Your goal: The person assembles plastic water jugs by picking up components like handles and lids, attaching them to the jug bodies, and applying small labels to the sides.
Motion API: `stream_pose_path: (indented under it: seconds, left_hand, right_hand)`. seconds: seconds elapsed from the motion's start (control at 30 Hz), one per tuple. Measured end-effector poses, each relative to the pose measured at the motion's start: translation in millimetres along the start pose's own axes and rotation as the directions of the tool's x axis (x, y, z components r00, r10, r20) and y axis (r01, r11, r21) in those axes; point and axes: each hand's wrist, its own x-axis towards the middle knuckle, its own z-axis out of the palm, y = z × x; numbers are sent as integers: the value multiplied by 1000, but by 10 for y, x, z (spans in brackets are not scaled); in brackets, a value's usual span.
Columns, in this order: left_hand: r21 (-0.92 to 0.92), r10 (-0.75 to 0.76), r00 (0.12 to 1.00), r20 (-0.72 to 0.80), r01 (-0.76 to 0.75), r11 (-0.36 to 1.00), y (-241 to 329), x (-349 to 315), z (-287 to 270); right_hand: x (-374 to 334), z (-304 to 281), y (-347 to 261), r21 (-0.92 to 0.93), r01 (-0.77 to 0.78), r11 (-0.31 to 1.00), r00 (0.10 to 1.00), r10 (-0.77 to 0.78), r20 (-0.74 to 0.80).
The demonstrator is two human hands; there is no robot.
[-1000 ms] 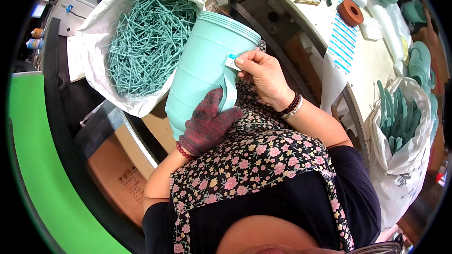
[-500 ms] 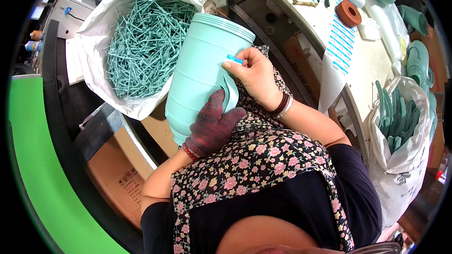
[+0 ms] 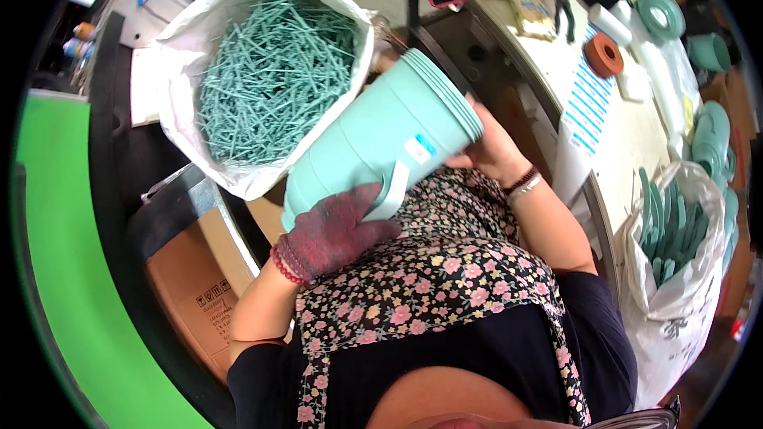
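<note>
A large mint-green plastic jug (image 3: pixel 350 135) lies tilted across my lap, its ridged rim end up and to the right. My left hand (image 3: pixel 334 230), in a dark red and black knit glove, is closed around its lower side by the handle (image 3: pixel 392 191). My bare right hand (image 3: pixel 497 147) grips the rim end from the right, with some fingers hidden behind the jug. A small blue and white sticker (image 3: pixel 418 148) sits flat on the jug's side, just above the handle.
Thin green plastic sticks fill a white sack (image 3: pixel 183 71) at the left. On the bench (image 3: pixel 517 56) at the right lie a sheet of blue stickers (image 3: pixel 592 103), brown tape (image 3: pixel 603 56), green tape (image 3: pixel 661 12), and pliers (image 3: pixel 564 16). Another sack (image 3: pixel 668 326) holds green handles.
The sticker has gone from my right fingers onto the jug. My right hand has moved to the rim end, and the jug has tipped further to the right.
</note>
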Motion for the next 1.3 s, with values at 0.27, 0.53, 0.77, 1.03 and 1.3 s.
stream_pose_path:
  seconds: [0.27,0.53,0.77,1.03,1.3]
  left_hand:
    - [203,188,363,-913,3,979,-517,-692,-571]
    - [-693,-79,689,-720,-719,44,-902,-1102,-896]
    - [-541,-97,811,-577,-290,789,-347,-900,-1036]
    - [-716,127,976,-178,-217,664,-665,-189,-1018]
    - [-209,122,954,-275,-183,961,-338,-183,-1086]
  right_hand:
    - [17,346,98,279,83,957,919,-182,350]
    - [248,846,-129,-667,744,30,633,-353,689]
    - [-565,1406,-642,-251,918,-306,-13,-657,754]
    - [-828,1461,-632,-111,911,-396,-72,-419,905]
    - [-800,1217,-724,-136,935,-327,72,-201,977]
